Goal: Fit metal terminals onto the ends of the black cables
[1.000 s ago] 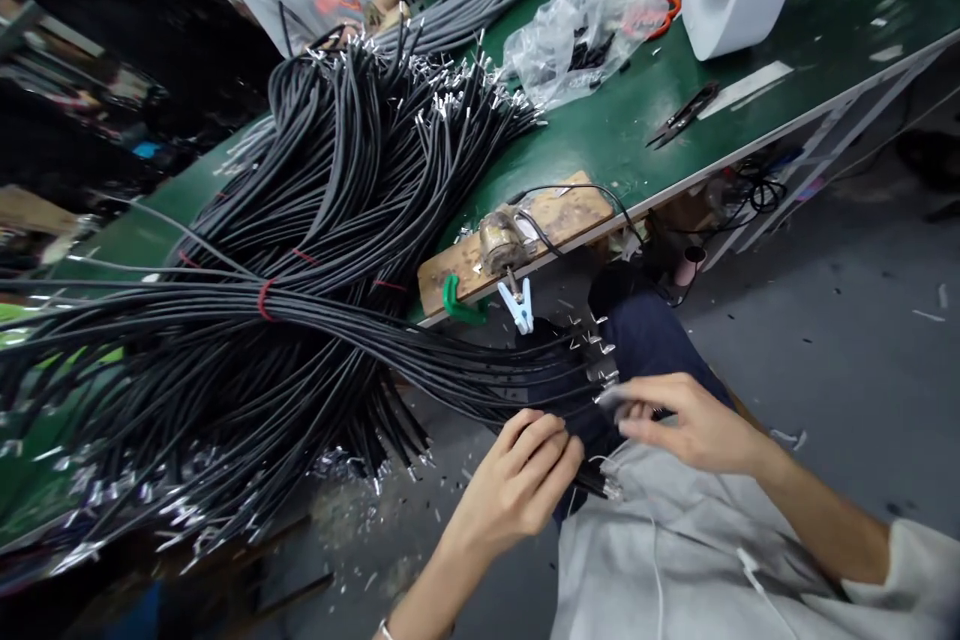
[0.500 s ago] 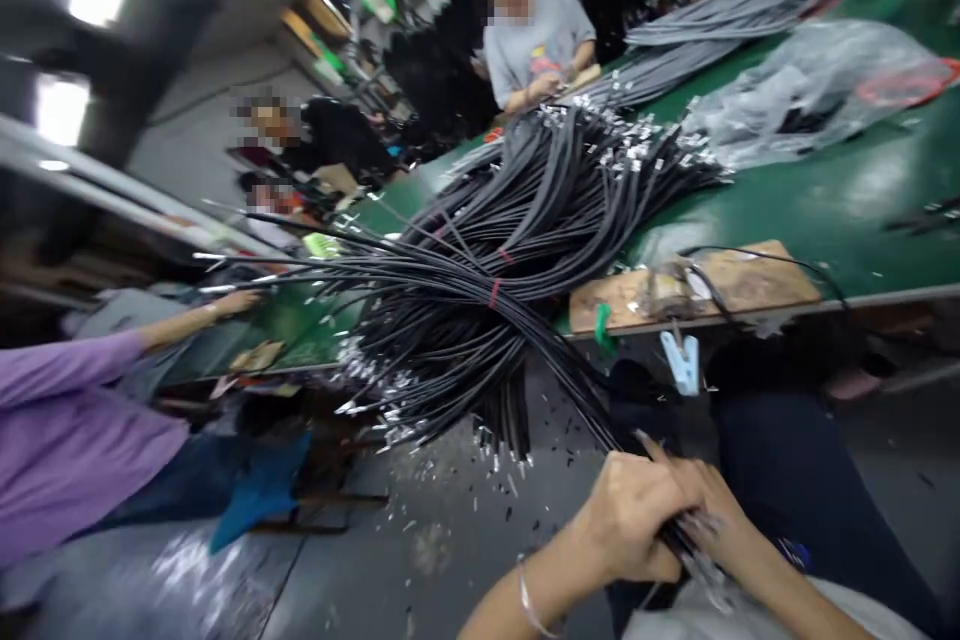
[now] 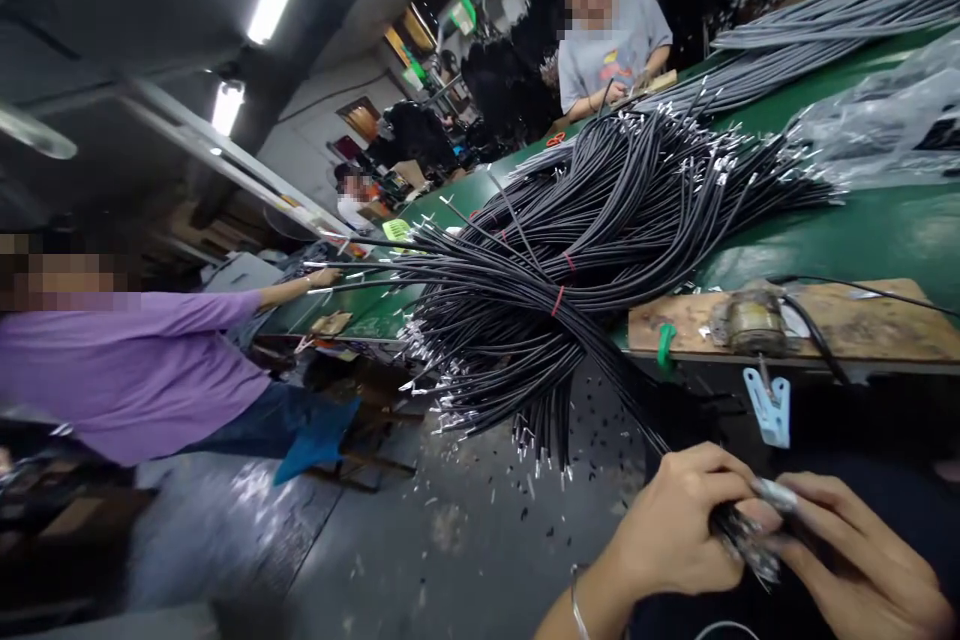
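Note:
My left hand [image 3: 679, 520], with a bracelet at its wrist, is closed around the end of a bundle of black cables [image 3: 604, 350]. Stripped, silvery cable ends [image 3: 750, 545] stick out past its fingers. Thumb and fingers of my right hand [image 3: 862, 555] pinch a pale, shiny tip [image 3: 776, 495] beside the left thumb; it looks like a cable end. From my hands the bundle runs up to a red tie [image 3: 558, 300] and fans out over a large heap of black cables [image 3: 480, 360] at the table's edge.
On the green table [image 3: 892, 230] lies a wooden board [image 3: 862, 320] with a small motor [image 3: 754, 322], and a blue clip [image 3: 769, 405] hangs off it. Grey cables [image 3: 847, 30] and a plastic bag [image 3: 877, 120] lie farther back. Co-workers sit across [image 3: 611, 45] and at left [image 3: 142, 360].
My right hand has moved away from under the left and now pinches at the cable ends. The view has shifted, so the scene sits farther right. The left hand keeps its grip.

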`<action>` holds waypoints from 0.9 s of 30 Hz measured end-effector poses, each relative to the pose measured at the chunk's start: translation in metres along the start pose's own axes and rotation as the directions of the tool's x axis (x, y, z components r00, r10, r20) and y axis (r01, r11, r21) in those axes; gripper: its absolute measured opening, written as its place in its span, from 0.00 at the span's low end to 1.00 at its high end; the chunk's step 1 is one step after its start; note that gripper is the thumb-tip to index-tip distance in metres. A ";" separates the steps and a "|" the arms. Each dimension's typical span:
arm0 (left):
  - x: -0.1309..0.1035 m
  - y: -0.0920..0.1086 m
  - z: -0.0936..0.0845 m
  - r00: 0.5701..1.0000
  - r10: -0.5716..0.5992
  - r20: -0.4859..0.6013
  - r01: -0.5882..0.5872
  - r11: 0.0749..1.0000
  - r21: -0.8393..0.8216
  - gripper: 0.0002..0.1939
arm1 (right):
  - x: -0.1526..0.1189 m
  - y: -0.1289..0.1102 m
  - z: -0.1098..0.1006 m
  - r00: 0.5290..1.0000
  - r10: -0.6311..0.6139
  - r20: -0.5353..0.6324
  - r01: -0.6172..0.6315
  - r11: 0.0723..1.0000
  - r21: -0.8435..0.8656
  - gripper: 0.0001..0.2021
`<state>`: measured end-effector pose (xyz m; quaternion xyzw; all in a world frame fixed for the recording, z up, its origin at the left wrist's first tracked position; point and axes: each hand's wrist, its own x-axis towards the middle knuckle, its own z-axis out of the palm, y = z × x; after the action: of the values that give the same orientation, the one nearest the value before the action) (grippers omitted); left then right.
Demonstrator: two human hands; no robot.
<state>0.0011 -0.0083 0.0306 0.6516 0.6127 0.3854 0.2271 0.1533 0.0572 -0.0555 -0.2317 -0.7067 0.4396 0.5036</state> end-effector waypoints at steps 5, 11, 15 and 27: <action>0.004 -0.008 -0.003 0.977 0.109 0.181 -0.111 0.994 0.001 0.06 | 0.013 -0.011 -0.005 0.985 -0.156 0.068 0.160 0.985 -0.059 0.09; -0.007 0.000 0.005 0.994 -0.033 -0.109 0.030 0.999 -0.027 0.07 | 0.025 -0.026 0.004 0.999 0.003 0.047 0.001 0.997 -0.078 0.04; -0.009 0.000 0.009 0.972 -0.026 -0.233 0.028 1.000 0.005 0.04 | 0.037 -0.032 0.010 0.981 0.181 0.063 -0.186 0.980 0.074 0.05; -0.008 -0.006 0.021 0.989 -0.009 -0.147 0.021 0.997 0.080 0.06 | 0.067 -0.020 0.006 0.906 0.351 0.236 -0.348 0.936 -0.055 0.20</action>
<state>0.0143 -0.0110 0.0111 0.6255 0.6478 0.4053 0.1578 0.1240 0.0961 -0.0052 -0.3020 -0.7126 0.5434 0.3253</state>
